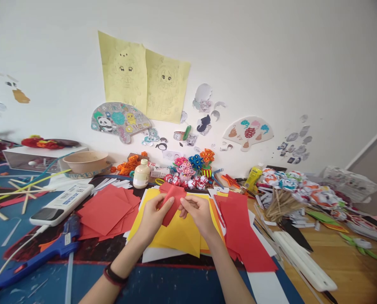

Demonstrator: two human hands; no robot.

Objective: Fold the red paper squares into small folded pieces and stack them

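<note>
Both of my hands hold a folded piece of red paper (173, 202) above a stack of yellow paper (185, 236). My left hand (155, 213) grips its left side, thumb lying across the front. At its right edge, my right hand (196, 210) pinches the paper between thumb and fingers. White sheets peek out beneath the yellow stack. A pile of red paper squares (107, 209) lies to the left of my hands, and longer red sheets (247, 232) lie to the right.
On the left are a blue glue gun (49, 253), a white power bank (61, 204) with a cable and a bowl (85, 162). Behind stand a cream bottle (141, 174) and small craft flowers (188, 166). A white power strip (304, 259) and wrapped lollipops (280, 179) are on the right.
</note>
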